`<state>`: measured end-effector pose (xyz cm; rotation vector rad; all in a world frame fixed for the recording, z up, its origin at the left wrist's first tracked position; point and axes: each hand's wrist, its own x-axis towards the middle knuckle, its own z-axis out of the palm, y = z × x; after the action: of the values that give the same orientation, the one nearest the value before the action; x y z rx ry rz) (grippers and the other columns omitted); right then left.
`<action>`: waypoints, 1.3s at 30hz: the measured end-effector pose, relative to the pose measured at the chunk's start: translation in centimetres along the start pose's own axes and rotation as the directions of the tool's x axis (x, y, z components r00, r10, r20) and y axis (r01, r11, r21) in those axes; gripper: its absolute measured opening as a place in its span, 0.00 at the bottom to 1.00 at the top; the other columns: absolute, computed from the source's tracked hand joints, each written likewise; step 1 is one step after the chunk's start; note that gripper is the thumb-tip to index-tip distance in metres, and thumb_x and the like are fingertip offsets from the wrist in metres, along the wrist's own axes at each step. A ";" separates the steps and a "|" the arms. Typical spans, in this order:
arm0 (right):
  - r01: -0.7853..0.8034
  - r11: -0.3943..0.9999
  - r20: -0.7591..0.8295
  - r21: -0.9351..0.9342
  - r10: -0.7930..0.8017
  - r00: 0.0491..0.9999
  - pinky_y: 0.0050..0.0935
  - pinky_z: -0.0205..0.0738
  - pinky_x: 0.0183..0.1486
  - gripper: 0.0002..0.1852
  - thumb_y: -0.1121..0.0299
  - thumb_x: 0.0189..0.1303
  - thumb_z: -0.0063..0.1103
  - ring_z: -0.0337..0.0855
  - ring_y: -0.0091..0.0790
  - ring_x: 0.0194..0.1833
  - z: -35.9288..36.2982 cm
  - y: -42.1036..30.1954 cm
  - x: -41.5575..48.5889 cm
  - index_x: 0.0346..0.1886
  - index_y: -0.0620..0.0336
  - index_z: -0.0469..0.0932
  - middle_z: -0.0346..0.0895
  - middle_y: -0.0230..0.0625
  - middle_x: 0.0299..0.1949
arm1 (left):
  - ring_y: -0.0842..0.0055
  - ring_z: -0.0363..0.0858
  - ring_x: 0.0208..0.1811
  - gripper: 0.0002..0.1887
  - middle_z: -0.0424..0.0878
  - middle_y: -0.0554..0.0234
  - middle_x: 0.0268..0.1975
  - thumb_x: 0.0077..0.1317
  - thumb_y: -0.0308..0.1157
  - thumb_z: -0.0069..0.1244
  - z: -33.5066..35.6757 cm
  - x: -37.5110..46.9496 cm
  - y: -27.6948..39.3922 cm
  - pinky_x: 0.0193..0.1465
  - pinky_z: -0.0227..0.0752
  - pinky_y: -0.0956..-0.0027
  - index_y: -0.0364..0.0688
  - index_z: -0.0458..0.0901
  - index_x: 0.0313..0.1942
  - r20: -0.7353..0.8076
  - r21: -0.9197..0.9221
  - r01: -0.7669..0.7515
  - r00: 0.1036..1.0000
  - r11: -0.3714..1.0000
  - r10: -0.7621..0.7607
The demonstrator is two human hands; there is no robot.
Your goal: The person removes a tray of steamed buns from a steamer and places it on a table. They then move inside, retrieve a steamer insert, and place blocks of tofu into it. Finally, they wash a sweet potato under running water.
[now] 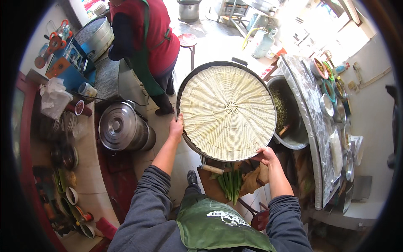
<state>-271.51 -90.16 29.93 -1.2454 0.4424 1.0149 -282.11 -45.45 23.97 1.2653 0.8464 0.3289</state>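
Note:
A round woven mat (207, 126) of pale strips lies in a large dark-rimmed round pan (185, 138) with a wooden-gripped handle (212, 169) at its near side. My left hand (176, 127) grips the left edge, thumb on top and fingers hidden below. At the lower right edge my right hand (265, 155) holds on, its fingers partly under the rim. Below the pan, green leafy stalks (231, 186) and a brown cloth or paper (251, 181) lie on a brown board or stool top (209, 184). Whether anything supports the pan from below is hidden.
A co-worker in red with a green apron (151, 41) stands ahead left. Left is a lidded steel pot (118, 126). On the right are a large basin of chopped food (291, 135) and a plastic-covered table (302, 94) with several bowls. A gas cylinder (263, 42) stands farther ahead.

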 end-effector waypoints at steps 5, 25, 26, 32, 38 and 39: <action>0.115 0.976 -0.165 -0.183 -0.146 0.975 0.53 0.85 0.50 0.22 0.77 0.54 0.46 0.87 0.49 0.47 0.9 -1.5 -2.1 0.54 0.71 0.76 0.83 0.48 0.50 | 0.74 0.80 0.46 0.21 0.86 0.59 0.48 0.76 0.44 0.50 -0.3 -1.5 1.4 0.51 0.72 0.67 0.32 0.81 0.54 0.024 -0.076 0.013 1.000 0.997 -0.011; 0.497 0.816 0.610 -0.295 -0.240 0.755 0.18 0.64 0.33 0.25 0.81 0.53 0.52 0.72 0.19 0.33 0.6 14.0 -19.7 0.58 0.59 0.71 0.75 0.25 0.40 | 0.75 0.73 0.61 0.26 0.77 0.60 0.62 0.77 0.44 0.48 -12.1 -62.8 -9.0 0.64 0.65 0.66 0.36 0.70 0.67 -0.781 -0.275 -0.451 0.620 0.849 0.077; 0.437 0.854 0.619 -0.284 -0.185 0.763 0.18 0.66 0.36 0.26 0.82 0.52 0.51 0.74 0.21 0.35 1.3 15.7 -20.4 0.58 0.61 0.70 0.76 0.27 0.41 | 0.75 0.73 0.60 0.26 0.77 0.60 0.61 0.77 0.45 0.48 -12.3 -66.3 -10.4 0.64 0.65 0.67 0.36 0.70 0.66 -0.818 -0.266 -0.470 0.571 0.842 0.060; 0.440 0.778 0.800 -0.449 0.130 0.586 0.20 0.69 0.37 0.30 0.82 0.50 0.48 0.78 0.24 0.38 6.7 25.9 -24.9 0.62 0.60 0.71 0.80 0.30 0.46 | 0.77 0.75 0.54 0.20 0.81 0.66 0.53 0.77 0.41 0.49 -11.7 -84.9 -18.0 0.61 0.67 0.70 0.36 0.76 0.59 -0.979 -0.165 -0.573 0.197 0.802 -0.061; 0.394 0.640 0.737 -0.660 0.450 0.504 0.31 0.80 0.38 0.23 0.79 0.55 0.49 0.80 0.30 0.35 14.0 37.1 -31.2 0.57 0.58 0.72 0.80 0.35 0.38 | 0.80 0.76 0.51 0.20 0.83 0.65 0.52 0.76 0.41 0.50 -14.0 -98.4 -23.0 0.57 0.68 0.71 0.35 0.78 0.57 -0.985 -0.092 -0.499 -0.083 0.862 -0.153; 0.410 0.610 0.727 -0.678 0.474 0.497 0.34 0.84 0.36 0.23 0.79 0.55 0.49 0.82 0.31 0.34 15.5 38.9 -32.4 0.56 0.60 0.72 0.80 0.36 0.38 | 0.80 0.76 0.50 0.20 0.83 0.65 0.51 0.76 0.41 0.50 -15.2 -100.1 -23.8 0.56 0.68 0.71 0.34 0.79 0.57 -0.981 -0.090 -0.471 -0.112 0.877 -0.161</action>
<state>-323.95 -89.18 37.38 -1.2408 -0.9805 1.8527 -364.80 -106.79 38.51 0.3902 1.7820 1.8377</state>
